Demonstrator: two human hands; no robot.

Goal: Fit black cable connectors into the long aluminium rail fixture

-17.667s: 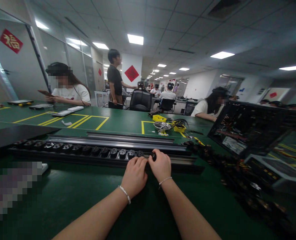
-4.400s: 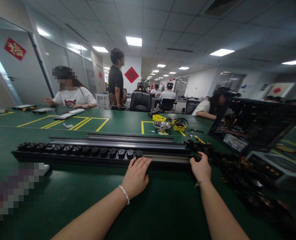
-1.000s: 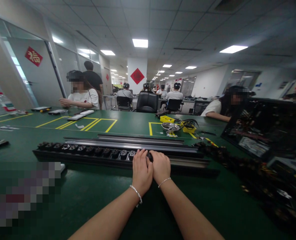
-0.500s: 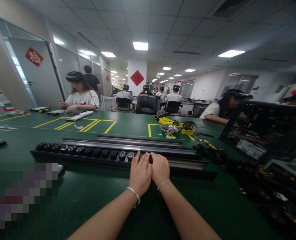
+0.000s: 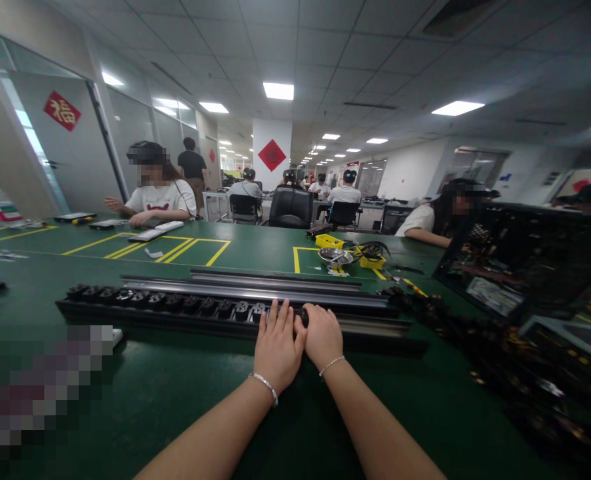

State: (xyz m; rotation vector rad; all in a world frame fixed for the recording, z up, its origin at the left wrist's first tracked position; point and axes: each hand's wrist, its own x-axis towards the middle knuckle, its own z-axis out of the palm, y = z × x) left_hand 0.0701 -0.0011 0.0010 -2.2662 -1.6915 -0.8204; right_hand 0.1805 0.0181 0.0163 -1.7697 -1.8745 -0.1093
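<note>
A long black metal channel lies across the table in front of me, with a row of black round socket modules seated along its left part. My left hand rests over the channel at the right end of that row, fingers stretched out and thumb against my right hand. Curled around a black socket module, my right hand is closed just beside it. The module's lower part is hidden by the fingers. To the right, the channel's bare metal inside shows.
Behind the channel lie further long metal rails. Loose dark modules with wires heap up at the right, near an open black computer case. A metal bowl and yellow bins stand farther back. Co-workers sit across the table.
My right hand has shifted slightly right and down, showing more of the black module. The left fingers have spread a little. The whole view has shifted slightly.
</note>
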